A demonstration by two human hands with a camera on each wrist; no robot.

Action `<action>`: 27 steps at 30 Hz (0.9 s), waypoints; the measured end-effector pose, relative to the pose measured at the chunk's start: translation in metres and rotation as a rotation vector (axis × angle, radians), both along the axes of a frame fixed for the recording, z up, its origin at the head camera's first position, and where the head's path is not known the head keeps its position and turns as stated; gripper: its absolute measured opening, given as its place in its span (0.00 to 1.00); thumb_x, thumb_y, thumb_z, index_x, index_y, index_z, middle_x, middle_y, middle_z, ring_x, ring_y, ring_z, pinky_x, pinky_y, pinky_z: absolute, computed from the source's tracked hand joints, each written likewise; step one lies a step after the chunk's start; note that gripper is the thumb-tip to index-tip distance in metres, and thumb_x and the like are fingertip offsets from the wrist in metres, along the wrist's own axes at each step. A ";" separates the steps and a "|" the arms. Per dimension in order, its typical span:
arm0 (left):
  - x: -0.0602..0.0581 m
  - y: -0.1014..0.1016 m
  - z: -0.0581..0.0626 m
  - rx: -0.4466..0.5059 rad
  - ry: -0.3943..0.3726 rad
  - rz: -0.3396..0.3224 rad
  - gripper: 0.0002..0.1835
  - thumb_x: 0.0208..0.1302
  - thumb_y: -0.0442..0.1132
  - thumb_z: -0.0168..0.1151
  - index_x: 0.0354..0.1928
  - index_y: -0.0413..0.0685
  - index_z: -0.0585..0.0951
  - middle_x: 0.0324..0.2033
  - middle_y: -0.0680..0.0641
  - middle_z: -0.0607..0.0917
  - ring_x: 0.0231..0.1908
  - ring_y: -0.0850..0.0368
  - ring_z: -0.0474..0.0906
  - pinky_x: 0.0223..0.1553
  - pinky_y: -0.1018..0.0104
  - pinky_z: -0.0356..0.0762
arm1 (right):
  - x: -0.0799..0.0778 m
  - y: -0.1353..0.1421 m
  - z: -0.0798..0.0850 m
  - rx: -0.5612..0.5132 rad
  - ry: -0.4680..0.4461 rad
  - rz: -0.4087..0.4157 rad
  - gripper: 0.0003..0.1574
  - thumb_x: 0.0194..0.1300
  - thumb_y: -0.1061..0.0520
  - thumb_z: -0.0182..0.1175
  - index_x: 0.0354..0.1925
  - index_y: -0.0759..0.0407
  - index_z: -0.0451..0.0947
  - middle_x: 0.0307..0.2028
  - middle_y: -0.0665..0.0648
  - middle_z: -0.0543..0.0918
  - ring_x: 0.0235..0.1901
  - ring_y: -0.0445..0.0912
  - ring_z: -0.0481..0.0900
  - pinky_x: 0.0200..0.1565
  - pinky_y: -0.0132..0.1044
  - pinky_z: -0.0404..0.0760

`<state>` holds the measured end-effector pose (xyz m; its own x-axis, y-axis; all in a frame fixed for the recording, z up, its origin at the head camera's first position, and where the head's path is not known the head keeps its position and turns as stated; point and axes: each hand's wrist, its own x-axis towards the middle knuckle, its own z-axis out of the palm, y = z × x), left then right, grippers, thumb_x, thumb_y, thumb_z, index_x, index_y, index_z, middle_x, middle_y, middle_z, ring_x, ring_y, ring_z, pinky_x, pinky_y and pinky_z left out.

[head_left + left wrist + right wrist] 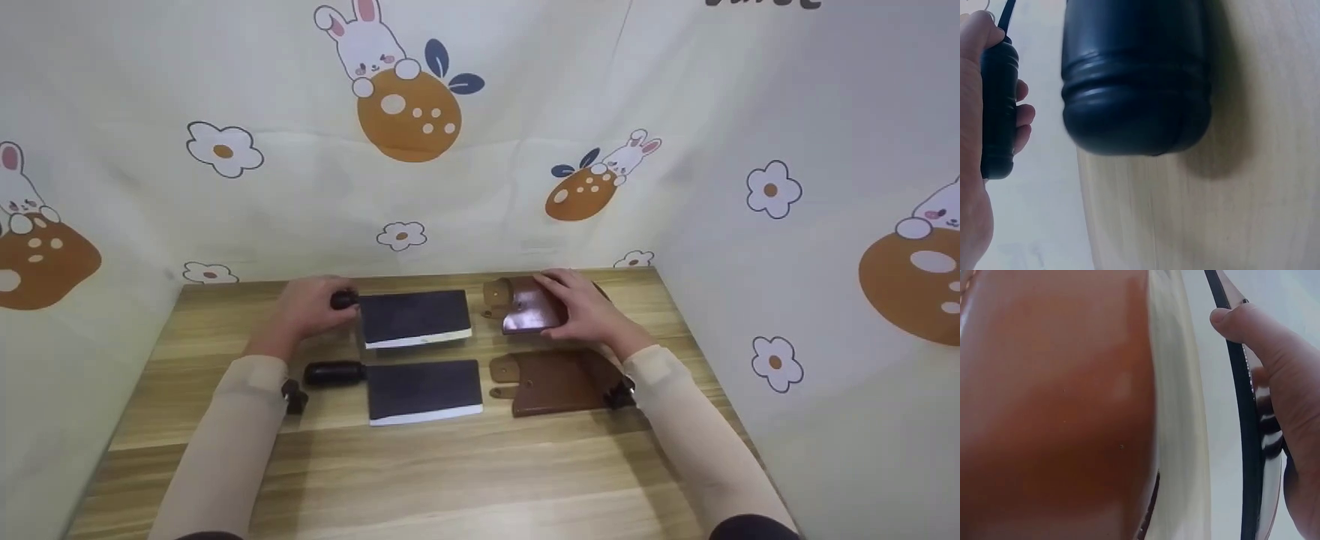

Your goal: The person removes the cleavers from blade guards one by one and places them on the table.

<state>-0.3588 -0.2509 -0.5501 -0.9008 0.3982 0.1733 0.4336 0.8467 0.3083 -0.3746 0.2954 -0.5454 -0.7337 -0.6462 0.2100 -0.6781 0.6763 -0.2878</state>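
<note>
My left hand (309, 306) grips the black handle (999, 107) of the far cleaver (415, 315), fingers wrapped around it in the left wrist view. That cleaver's dark blade points right, its bright edge toward me. Across from it, my right hand (586, 309) holds a glossy brown leather sheath (529, 306) between thumb and fingers. The sheath's strap end faces the blade, with a gap between them. In the right wrist view the sheath's dark edge (1247, 439) stands on its side within the hand.
Nearer to me, a second cleaver (424, 388) lies on the wooden table (450, 480), handle to the left. A second brown sheath (562, 382) lies to its right, under my right wrist. Rabbit-print cloth (495, 187) walls in the back and both sides.
</note>
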 end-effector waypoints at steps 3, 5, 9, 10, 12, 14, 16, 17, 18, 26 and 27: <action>-0.002 0.002 -0.006 -0.004 -0.032 0.012 0.18 0.66 0.52 0.72 0.52 0.51 0.87 0.42 0.46 0.90 0.42 0.44 0.83 0.47 0.43 0.82 | 0.000 -0.002 -0.006 0.026 -0.026 -0.015 0.70 0.51 0.41 0.86 0.84 0.58 0.65 0.79 0.66 0.68 0.77 0.63 0.66 0.77 0.63 0.64; -0.004 0.003 -0.010 -0.005 -0.058 0.012 0.19 0.66 0.51 0.72 0.53 0.50 0.87 0.43 0.45 0.90 0.43 0.43 0.84 0.49 0.41 0.82 | 0.001 -0.004 -0.011 0.047 -0.048 -0.027 0.70 0.51 0.41 0.86 0.84 0.58 0.65 0.79 0.67 0.68 0.77 0.64 0.66 0.76 0.64 0.64; -0.006 0.006 -0.018 -0.005 -0.114 0.020 0.21 0.68 0.51 0.71 0.57 0.49 0.88 0.47 0.43 0.90 0.48 0.41 0.85 0.55 0.38 0.82 | 0.002 -0.007 -0.018 0.086 -0.098 -0.047 0.70 0.53 0.41 0.86 0.84 0.58 0.65 0.80 0.70 0.67 0.78 0.67 0.65 0.77 0.64 0.63; -0.007 0.006 -0.019 -0.007 -0.123 0.024 0.21 0.69 0.51 0.71 0.58 0.49 0.88 0.48 0.43 0.90 0.49 0.41 0.85 0.56 0.39 0.82 | 0.002 -0.007 -0.019 0.098 -0.110 -0.053 0.70 0.54 0.40 0.86 0.85 0.58 0.64 0.80 0.70 0.67 0.78 0.67 0.64 0.78 0.64 0.62; -0.008 0.007 -0.023 -0.012 -0.135 0.025 0.21 0.71 0.50 0.71 0.60 0.48 0.87 0.50 0.42 0.90 0.51 0.40 0.85 0.58 0.38 0.81 | 0.002 -0.009 -0.021 0.110 -0.131 -0.056 0.69 0.55 0.41 0.86 0.85 0.58 0.64 0.81 0.69 0.66 0.79 0.67 0.63 0.79 0.64 0.61; -0.009 0.008 -0.024 -0.025 -0.136 0.019 0.21 0.73 0.49 0.69 0.62 0.48 0.87 0.52 0.41 0.90 0.52 0.39 0.85 0.60 0.37 0.80 | 0.002 -0.009 -0.023 0.118 -0.153 -0.062 0.69 0.55 0.41 0.86 0.85 0.57 0.64 0.81 0.68 0.66 0.80 0.66 0.63 0.79 0.63 0.61; -0.008 0.010 -0.025 -0.042 -0.131 0.006 0.20 0.75 0.47 0.67 0.63 0.47 0.86 0.53 0.40 0.90 0.54 0.38 0.85 0.60 0.36 0.80 | 0.001 -0.009 -0.024 0.115 -0.190 -0.069 0.69 0.55 0.42 0.86 0.85 0.56 0.63 0.82 0.67 0.65 0.80 0.65 0.62 0.79 0.63 0.60; -0.008 0.010 -0.025 -0.052 -0.128 -0.001 0.20 0.77 0.46 0.66 0.63 0.46 0.86 0.54 0.39 0.89 0.54 0.37 0.85 0.61 0.35 0.79 | 0.001 -0.009 -0.024 0.111 -0.211 -0.072 0.69 0.56 0.42 0.86 0.85 0.56 0.64 0.82 0.66 0.65 0.81 0.65 0.61 0.79 0.63 0.60; -0.008 0.011 -0.025 -0.062 -0.127 -0.005 0.19 0.78 0.46 0.66 0.64 0.45 0.85 0.55 0.38 0.89 0.55 0.36 0.85 0.62 0.34 0.79 | 0.000 -0.009 -0.024 0.107 -0.238 -0.079 0.69 0.56 0.42 0.86 0.86 0.54 0.63 0.83 0.65 0.64 0.81 0.65 0.60 0.80 0.62 0.59; -0.002 0.017 -0.023 -0.062 -0.163 0.020 0.18 0.81 0.43 0.64 0.65 0.45 0.85 0.67 0.34 0.77 0.66 0.34 0.75 0.70 0.34 0.72 | -0.004 -0.008 -0.023 0.077 -0.361 -0.080 0.68 0.58 0.42 0.86 0.87 0.51 0.62 0.86 0.63 0.59 0.84 0.64 0.53 0.81 0.63 0.56; 0.000 0.018 -0.023 -0.053 -0.169 0.024 0.18 0.81 0.43 0.64 0.65 0.45 0.85 0.66 0.34 0.77 0.65 0.35 0.75 0.70 0.34 0.72 | -0.004 -0.007 -0.023 0.072 -0.360 -0.075 0.68 0.58 0.42 0.86 0.86 0.52 0.63 0.85 0.63 0.59 0.84 0.65 0.53 0.81 0.64 0.56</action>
